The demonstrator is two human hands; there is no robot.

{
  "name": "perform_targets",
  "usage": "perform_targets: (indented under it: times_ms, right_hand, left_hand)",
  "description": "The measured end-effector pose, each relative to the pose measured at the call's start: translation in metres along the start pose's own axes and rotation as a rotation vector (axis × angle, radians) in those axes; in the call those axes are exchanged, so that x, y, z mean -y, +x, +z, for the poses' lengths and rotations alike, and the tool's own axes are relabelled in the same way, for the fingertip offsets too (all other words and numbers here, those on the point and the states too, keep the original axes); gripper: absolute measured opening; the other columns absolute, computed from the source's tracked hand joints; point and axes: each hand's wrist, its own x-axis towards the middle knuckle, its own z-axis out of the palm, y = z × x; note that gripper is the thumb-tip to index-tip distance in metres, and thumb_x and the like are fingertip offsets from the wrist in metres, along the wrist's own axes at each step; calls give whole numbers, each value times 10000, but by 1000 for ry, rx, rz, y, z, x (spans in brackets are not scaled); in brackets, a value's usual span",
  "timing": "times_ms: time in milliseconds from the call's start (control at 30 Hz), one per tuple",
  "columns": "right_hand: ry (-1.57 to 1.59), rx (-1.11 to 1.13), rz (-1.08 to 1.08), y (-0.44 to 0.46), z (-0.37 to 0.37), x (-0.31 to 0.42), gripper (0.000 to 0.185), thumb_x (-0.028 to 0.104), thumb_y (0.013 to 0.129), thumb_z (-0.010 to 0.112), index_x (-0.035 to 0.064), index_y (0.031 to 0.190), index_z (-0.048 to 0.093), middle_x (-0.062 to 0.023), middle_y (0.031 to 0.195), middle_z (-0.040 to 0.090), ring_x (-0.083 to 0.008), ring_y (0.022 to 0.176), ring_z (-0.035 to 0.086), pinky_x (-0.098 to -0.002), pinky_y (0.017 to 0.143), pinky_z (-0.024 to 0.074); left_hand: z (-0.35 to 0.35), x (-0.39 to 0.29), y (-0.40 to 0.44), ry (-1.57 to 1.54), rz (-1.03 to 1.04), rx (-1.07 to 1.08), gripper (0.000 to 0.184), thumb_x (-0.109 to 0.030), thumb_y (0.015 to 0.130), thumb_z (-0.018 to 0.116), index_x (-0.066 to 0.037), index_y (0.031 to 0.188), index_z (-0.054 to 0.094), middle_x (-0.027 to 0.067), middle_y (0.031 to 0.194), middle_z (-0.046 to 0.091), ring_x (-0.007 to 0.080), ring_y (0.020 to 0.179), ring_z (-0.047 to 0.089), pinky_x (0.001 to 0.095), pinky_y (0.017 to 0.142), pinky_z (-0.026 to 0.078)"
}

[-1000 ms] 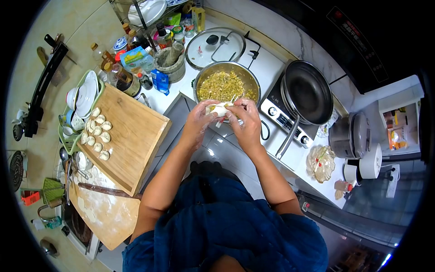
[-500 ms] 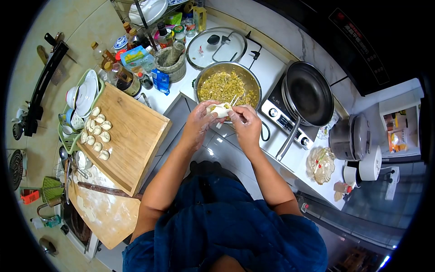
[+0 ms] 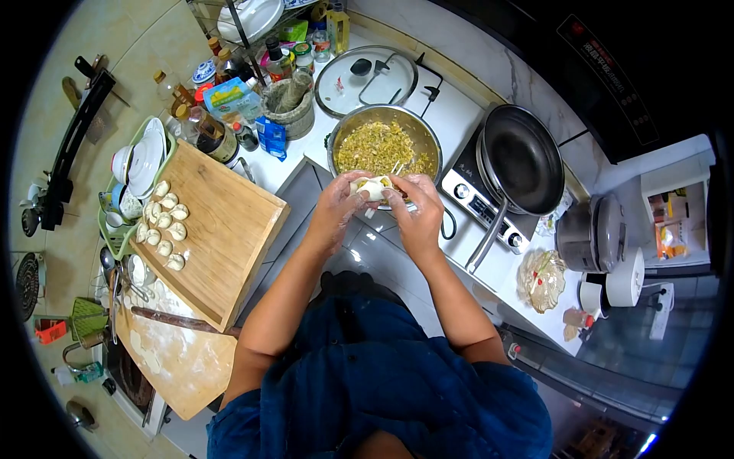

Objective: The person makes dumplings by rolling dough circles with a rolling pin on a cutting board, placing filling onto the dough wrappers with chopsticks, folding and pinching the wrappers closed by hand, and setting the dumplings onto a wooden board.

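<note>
A white dough wrapper (image 3: 373,188) with some yellowish filling showing is held over the near rim of a metal bowl (image 3: 433,145). My left hand (image 3: 335,208) has its fingers closed round the wrapper's left side. My right hand (image 3: 417,213) pinches its right edge, and thin white sticks show by those fingers, partly hidden. Chopped yellow-green filling (image 3: 375,145) lies in the bowl. Several shaped dumplings (image 3: 164,222) sit at the left side of a wooden tray (image 3: 222,222).
A floured board (image 3: 183,363) with a dark rolling pin (image 3: 180,320) lies lower left. A glass lid (image 3: 344,80) stands behind the bowl. Black pans (image 3: 520,161) rest on the cooker at right. Bottles (image 3: 202,130) and a stone mortar (image 3: 290,118) are upper left.
My right fingers have shifted slightly along the wrapper's right edge, and the wrapper looks a little more folded. My left hand stays nearly where it was.
</note>
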Motion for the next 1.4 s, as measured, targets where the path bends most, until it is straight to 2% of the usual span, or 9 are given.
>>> perform_targets:
  times_ms: [233, 433, 533, 633, 733, 933, 1033, 1233, 1400]
  right_hand:
    - [-38, 8, -93, 0, 1, -4, 169, 40, 784, 694, -2, 948, 701, -145, 840, 614, -288, 813, 601, -356, 735, 482]
    - [72, 64, 96, -1, 0, 0, 144, 27, 799, 677, -1, 939, 694, -143, 863, 607, -267, 806, 609, -348, 718, 487]
    - [157, 17, 174, 0, 1, 11, 116, 37, 811, 671, -4, 917, 693, -142, 881, 609, -263, 809, 609, -353, 725, 485]
    - [63, 49, 19, -2, 1, 0, 117, 46, 814, 672, -14, 913, 689, -150, 908, 609, -262, 811, 607, -355, 739, 483]
    - [-11, 54, -2, -3, 0, -4, 136, 53, 809, 680, -13, 927, 693, -154, 906, 613, -268, 810, 603, -352, 748, 480]
    - [91, -63, -9, 1, 0, 14, 140, 51, 794, 685, 1, 924, 706, -147, 832, 625, -281, 807, 602, -350, 740, 479]
    - [63, 35, -22, 2, -3, 8, 135, 45, 791, 684, -5, 915, 708, -142, 826, 630, -268, 813, 605, -342, 745, 480]
    - [119, 39, -19, 1, -5, 7, 143, 54, 788, 686, -4, 916, 712, -136, 820, 621, -263, 810, 598, -329, 748, 476]
    - [100, 113, -18, 3, -8, 9, 159, 63, 777, 696, -6, 919, 709, -139, 851, 612, -270, 817, 596, -332, 751, 474]
  left_hand:
    - [-2, 1, 1, 13, 20, 29, 309, -42, 892, 557, 9, 1193, 509, 115, 1079, 601, 169, 912, 594, 292, 835, 477]
    - [-2, 0, 0, 39, 14, 55, 304, -20, 892, 550, 7, 1192, 505, 109, 1104, 598, 159, 965, 582, 283, 859, 464]
    - [-1, -4, -2, 74, 40, 68, 309, -18, 891, 551, 7, 1196, 500, 109, 1124, 592, 159, 989, 578, 283, 869, 460]
    - [-3, -3, -1, 133, 28, 95, 310, -20, 894, 553, 5, 1197, 497, 109, 1133, 589, 159, 1010, 574, 285, 873, 459]
    - [2, -8, -3, 86, 43, 113, 312, -32, 898, 560, -3, 1197, 475, 109, 1135, 586, 161, 1044, 561, 283, 881, 457]
    - [3, -3, -3, -5, 140, 94, 331, -46, 906, 576, -35, 1204, 431, 100, 1149, 546, 171, 1073, 538, 296, 849, 487]
    - [-4, 1, -2, 64, 186, 130, 293, -30, 911, 567, -29, 1185, 463, 94, 1142, 536, 165, 1046, 543, 289, 819, 503]
    - [-7, -3, -5, 220, 206, 168, 180, -49, 915, 579, 1, 1086, 550, 90, 1112, 554, 148, 984, 558, 277, 796, 509]
    - [-6, -10, -6, 285, 151, 176, 164, -53, 918, 578, 11, 1067, 557, 96, 1122, 562, 138, 977, 559, 274, 800, 507]
